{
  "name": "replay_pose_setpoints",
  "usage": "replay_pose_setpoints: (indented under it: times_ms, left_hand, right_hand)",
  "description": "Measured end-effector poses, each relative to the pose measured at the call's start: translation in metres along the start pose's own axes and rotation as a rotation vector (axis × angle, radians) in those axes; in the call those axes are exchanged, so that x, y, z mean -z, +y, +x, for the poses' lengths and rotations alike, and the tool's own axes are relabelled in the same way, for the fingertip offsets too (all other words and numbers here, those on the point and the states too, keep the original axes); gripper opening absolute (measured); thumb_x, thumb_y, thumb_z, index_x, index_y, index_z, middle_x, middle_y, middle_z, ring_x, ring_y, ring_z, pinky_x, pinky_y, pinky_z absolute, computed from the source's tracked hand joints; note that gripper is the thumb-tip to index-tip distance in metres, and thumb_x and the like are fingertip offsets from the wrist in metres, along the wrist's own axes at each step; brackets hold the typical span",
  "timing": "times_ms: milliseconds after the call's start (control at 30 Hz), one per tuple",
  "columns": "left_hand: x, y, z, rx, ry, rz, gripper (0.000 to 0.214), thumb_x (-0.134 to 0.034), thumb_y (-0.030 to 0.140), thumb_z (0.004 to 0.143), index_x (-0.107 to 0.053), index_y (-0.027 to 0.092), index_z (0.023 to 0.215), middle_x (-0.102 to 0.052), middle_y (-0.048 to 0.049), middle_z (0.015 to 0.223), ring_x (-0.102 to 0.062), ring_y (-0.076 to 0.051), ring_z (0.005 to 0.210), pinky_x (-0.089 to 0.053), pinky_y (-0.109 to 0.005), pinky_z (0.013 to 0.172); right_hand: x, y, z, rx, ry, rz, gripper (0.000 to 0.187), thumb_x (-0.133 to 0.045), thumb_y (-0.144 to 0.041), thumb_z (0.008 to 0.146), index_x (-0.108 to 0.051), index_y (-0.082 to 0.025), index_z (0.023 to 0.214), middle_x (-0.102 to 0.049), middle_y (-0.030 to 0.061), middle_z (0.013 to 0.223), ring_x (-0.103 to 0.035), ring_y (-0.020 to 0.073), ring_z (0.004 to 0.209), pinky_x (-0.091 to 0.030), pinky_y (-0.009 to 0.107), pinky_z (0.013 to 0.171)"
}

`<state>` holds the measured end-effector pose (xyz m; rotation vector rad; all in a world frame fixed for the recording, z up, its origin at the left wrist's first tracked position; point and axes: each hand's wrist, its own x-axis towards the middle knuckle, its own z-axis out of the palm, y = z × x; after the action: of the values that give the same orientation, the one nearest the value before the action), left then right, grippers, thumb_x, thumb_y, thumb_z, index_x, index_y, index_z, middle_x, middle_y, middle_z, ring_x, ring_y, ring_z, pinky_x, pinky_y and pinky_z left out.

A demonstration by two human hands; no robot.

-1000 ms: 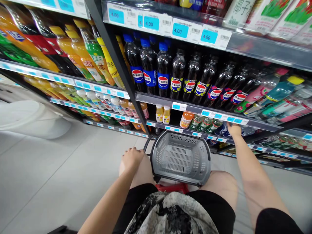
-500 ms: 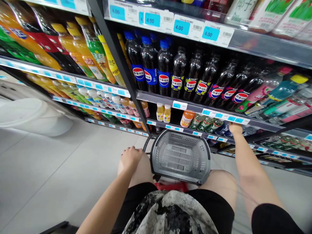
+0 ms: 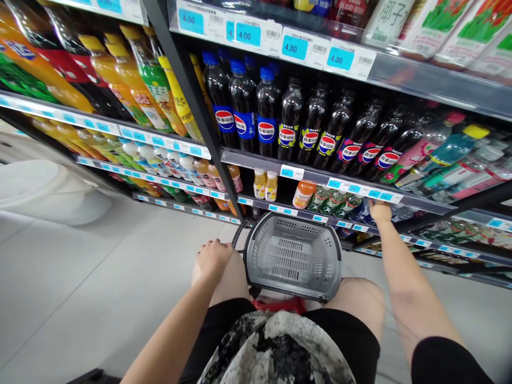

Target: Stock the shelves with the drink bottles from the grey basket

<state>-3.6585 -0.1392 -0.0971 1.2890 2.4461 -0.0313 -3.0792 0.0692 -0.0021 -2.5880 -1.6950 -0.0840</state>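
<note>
My left hand (image 3: 214,255) lies on my left knee with the fingers draped loosely over it and nothing in it. My right hand (image 3: 380,212) reaches into a low shelf under the row of dark cola bottles (image 3: 328,133). Its fingers are hidden behind the shelf rail, beside lying green bottles (image 3: 336,201) and a dark blue item. A grey plastic basket (image 3: 256,242) stands on the floor between my knees, with nothing inside. An orange-capped juice bottle (image 3: 303,193) stands left of the green bottles.
Drink shelves with blue price tags (image 3: 295,48) fill the upper half. Two small yellow bottles (image 3: 266,184) stand on the low shelf. A white rounded object (image 3: 44,186) sits on the pale tiled floor at left. Something red (image 3: 280,305) shows under me.
Nothing has visibly moved apart from a slight shift of the view; my right hand stays in the low shelf and my left on the knee.
</note>
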Motion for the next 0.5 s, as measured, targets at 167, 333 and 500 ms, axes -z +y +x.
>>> replay_pose_setpoints:
  times_ms: [167,333,500]
  left_hand:
    - [-0.001,0.003,0.0,-0.001,0.003,0.003,0.047,-0.043,0.04,0.099,-0.074,0.01,0.116,-0.071,-0.0247,0.13,-0.062,-0.042,0.127,-0.048,-0.052,0.103]
    - [-0.002,0.001,-0.001,0.01,0.013,0.008,0.046,-0.043,0.038,0.098,-0.074,0.01,0.118,-0.07,-0.0243,0.129,-0.063,-0.041,0.126,-0.049,-0.05,0.103]
    - [-0.002,-0.006,0.001,0.01,0.002,0.004,0.048,-0.042,0.04,0.099,-0.074,0.01,0.119,-0.07,-0.0231,0.13,-0.062,-0.041,0.128,-0.048,-0.051,0.105]
  right_hand:
    - [0.0,-0.005,0.003,0.001,-0.022,-0.026,0.062,-0.038,-0.034,0.11,-0.052,0.008,0.154,-0.055,0.0327,0.154,-0.055,0.0405,0.146,-0.043,0.049,0.126]
    - [-0.002,-0.008,0.014,0.006,-0.027,0.012,0.061,-0.034,-0.032,0.11,-0.05,0.001,0.159,-0.056,0.0287,0.156,-0.055,0.0401,0.146,-0.044,0.05,0.125]
    - [-0.009,-0.002,0.019,0.034,0.03,0.025,0.062,-0.037,-0.032,0.108,-0.048,-0.003,0.161,-0.053,0.0275,0.159,-0.053,0.0388,0.147,-0.042,0.051,0.126]
